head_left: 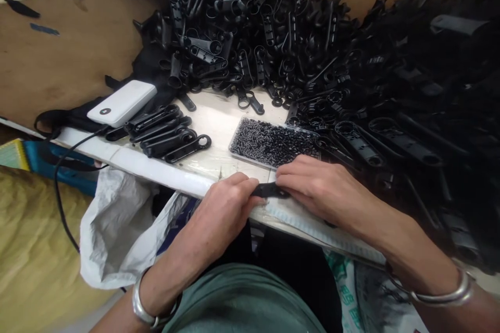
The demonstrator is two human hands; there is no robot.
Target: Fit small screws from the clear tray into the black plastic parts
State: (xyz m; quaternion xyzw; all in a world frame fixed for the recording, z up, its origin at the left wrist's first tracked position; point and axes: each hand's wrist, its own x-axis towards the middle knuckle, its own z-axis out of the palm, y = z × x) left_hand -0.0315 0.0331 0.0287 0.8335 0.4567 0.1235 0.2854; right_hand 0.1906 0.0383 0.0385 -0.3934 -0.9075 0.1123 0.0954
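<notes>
Two hands, left hand (222, 208) and right hand (318, 187), pinch one black plastic part (269, 190).

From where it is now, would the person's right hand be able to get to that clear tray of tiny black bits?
Probably yes. The right hand lies just in front of the tray of small black pieces, whose top is open with nothing between them. But both hands grip a black plastic part, so its fingers are busy.

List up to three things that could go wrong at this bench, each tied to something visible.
1. The tray of small black pieces lies just beyond both hands; a knock might scatter them.
2. The heap of black plastic parts could slide onto the tray.
3. The power bank cable hangs off the edge and may snag.
</notes>
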